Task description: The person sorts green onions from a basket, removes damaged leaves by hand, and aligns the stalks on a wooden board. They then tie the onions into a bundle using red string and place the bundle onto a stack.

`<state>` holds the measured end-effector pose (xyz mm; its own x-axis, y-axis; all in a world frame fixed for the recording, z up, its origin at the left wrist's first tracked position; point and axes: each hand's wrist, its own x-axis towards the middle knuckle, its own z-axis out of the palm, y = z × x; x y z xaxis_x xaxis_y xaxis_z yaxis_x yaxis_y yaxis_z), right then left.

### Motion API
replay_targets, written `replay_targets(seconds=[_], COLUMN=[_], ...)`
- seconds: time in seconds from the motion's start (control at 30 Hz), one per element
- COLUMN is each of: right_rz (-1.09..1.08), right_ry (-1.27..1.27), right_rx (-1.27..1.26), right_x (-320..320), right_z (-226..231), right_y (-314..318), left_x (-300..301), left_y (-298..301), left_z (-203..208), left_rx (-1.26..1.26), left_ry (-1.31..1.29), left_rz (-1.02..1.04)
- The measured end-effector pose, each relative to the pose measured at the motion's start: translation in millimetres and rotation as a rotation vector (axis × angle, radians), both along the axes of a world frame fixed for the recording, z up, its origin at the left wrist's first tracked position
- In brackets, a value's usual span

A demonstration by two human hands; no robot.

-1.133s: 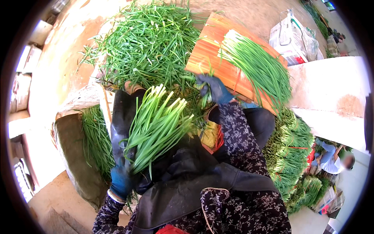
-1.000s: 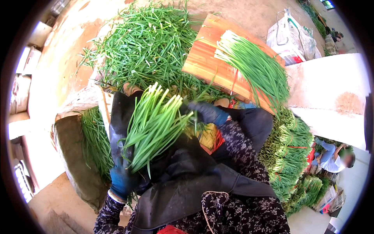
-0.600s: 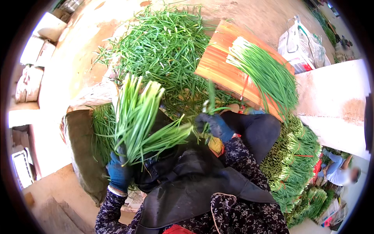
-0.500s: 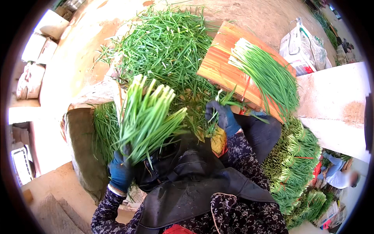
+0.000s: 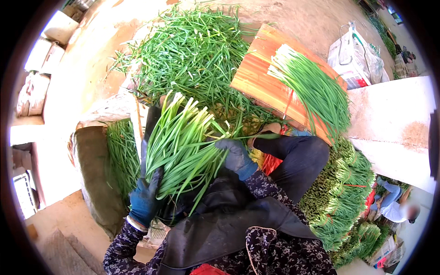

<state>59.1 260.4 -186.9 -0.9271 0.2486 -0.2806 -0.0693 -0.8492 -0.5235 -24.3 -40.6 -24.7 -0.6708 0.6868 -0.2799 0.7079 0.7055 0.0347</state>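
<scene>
One green leafy bunch [image 5: 188, 146], over the lap [image 5: 224, 195], its lower end in the closed grip of the left hand [image 5: 145, 201], is now touched at its right edge by the right hand [image 5: 236, 156], apart moments ago, grip indeterminable, so both hands apparently work the bunch together.

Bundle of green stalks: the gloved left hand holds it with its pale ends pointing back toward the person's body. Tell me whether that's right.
Not quite: the pale ends point away from the person's body, as the head view shows. The rest stands: the gloved left hand holds the bundle of green stalks.
</scene>
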Motion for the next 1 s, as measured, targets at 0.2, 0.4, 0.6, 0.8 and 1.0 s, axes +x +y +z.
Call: replay_targets(seconds=[0.2,0.4,0.6,0.8,1.0], right_rz=[-0.078,-0.38,0.336,0.515,-0.1], right_ry=[-0.049,-0.145,-0.33,-0.329,-0.305], right_rx=[-0.308,-0.406,0.894,0.583,0.519], right_x=[-23,-18,-28,-58,-37], right_z=[-13,34,40,56,-3], right_y=[6,86,87,18,67], left_x=[-13,-10,-6,-8,-10], left_y=[17,24,17,18,4], left_z=[-16,-1,-5,4,11], left_rx=[0.27,0.185,0.009,0.089,0.072], left_ry=[-0.127,0.103,0.13,0.104,-0.012], left_rz=[0.059,-0.09,-0.098,-0.063,-0.025])
